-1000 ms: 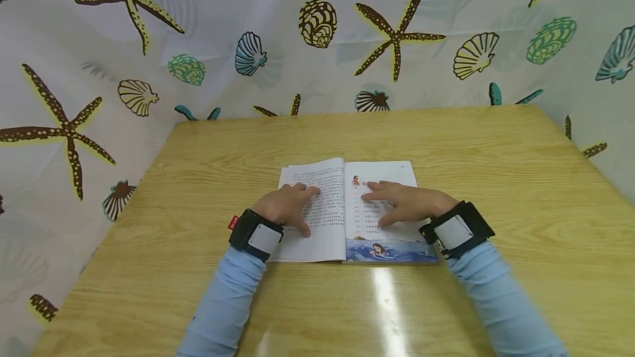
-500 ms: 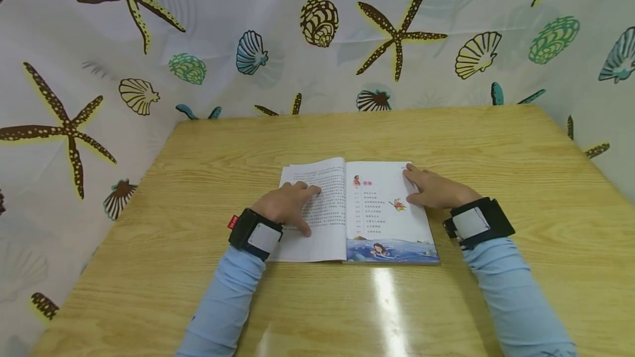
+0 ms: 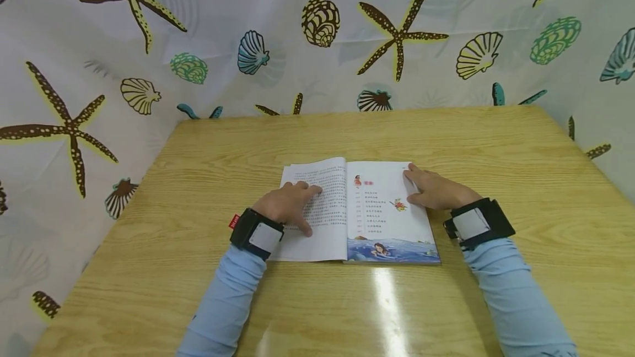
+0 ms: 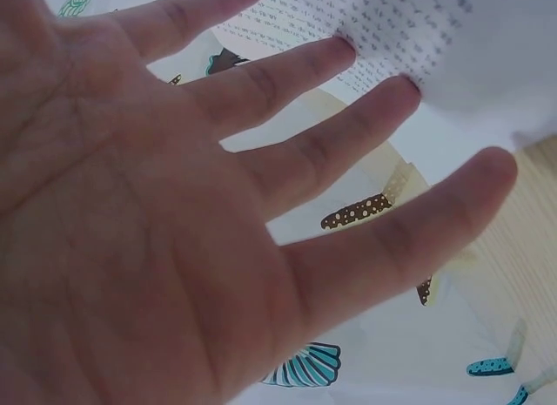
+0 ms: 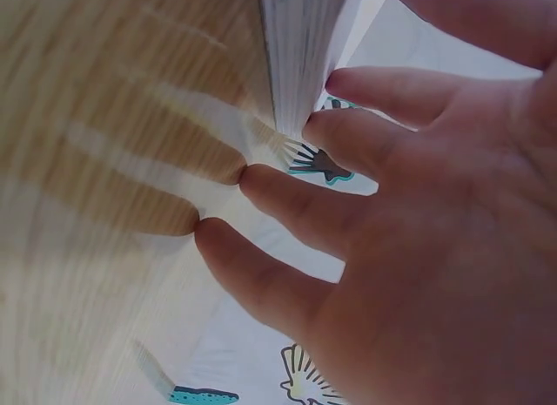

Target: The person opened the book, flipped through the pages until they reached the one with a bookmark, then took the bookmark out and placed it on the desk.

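Observation:
An open book (image 3: pixel 379 219) lies on the wooden table, lines of text on its left page and a sea picture along the bottom of its right page. My left hand (image 3: pixel 285 204) rests on the left page with spread fingers. Up close in the left wrist view, the fingers of that hand (image 4: pixel 200 187) are straight and reach over the printed page (image 4: pixel 357 26). At the book's upper right edge is my right hand (image 3: pixel 439 189). In the right wrist view this hand (image 5: pixel 409 213) has extended fingers; some touch the table and others meet the book's page edges (image 5: pixel 300 57).
The wooden table (image 3: pixel 317 302) extends around the book on every side. Behind and beside it hangs a white cloth (image 3: pixel 288 10) printed with starfish and shells. Each wrist wears a black strap, the left strap (image 3: pixel 258 234) and the right strap (image 3: pixel 480 223).
My right hand has slid from the middle of the right page outward to its upper right edge, uncovering the text and a small picture. The left hand has stayed in place.

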A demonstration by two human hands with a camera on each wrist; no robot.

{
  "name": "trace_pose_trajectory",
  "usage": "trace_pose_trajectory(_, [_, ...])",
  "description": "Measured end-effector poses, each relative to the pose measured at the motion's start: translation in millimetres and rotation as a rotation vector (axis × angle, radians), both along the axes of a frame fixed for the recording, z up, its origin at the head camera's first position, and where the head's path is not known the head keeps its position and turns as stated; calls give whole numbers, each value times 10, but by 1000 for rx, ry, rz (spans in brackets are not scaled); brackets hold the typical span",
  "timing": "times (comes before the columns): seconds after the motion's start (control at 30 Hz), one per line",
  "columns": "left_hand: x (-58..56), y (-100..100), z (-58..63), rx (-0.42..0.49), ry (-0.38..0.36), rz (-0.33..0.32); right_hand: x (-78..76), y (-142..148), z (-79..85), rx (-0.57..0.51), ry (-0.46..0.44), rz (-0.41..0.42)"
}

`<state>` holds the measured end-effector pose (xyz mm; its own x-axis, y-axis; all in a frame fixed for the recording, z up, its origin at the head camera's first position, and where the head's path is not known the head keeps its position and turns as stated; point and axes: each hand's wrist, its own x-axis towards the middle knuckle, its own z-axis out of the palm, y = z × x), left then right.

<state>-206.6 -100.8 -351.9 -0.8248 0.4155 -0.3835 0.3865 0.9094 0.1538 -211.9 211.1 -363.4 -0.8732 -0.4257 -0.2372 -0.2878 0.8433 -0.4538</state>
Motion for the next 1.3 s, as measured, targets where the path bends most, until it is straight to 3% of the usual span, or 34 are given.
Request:
trace_pose_trajectory(0.4, [-1,7,0,-6,4,-4,-14,31,1,-12,18,4])
trace_pose_trajectory(0.6, [-3,17,-1,-8,8,-6,2,-3,41,-2,42,-49])
trace_pose_trajectory(0.77, [-5,28,-9,-16,11,-6,-12,5,78,-124,90,-106])
trace_pose_trajectory(0.87, [1,29,-16,-18,11,-9,-37,77,93,-253,31,-123])
trace_pose_trajectory(1.07, [9,32,-13,-24,8,-13,-56,263,98,-460,-179,-141])
trace_pose_trajectory(1.3, [-4,27,-13,-31,6,-17,-48,287,121,-495,-195,-147])
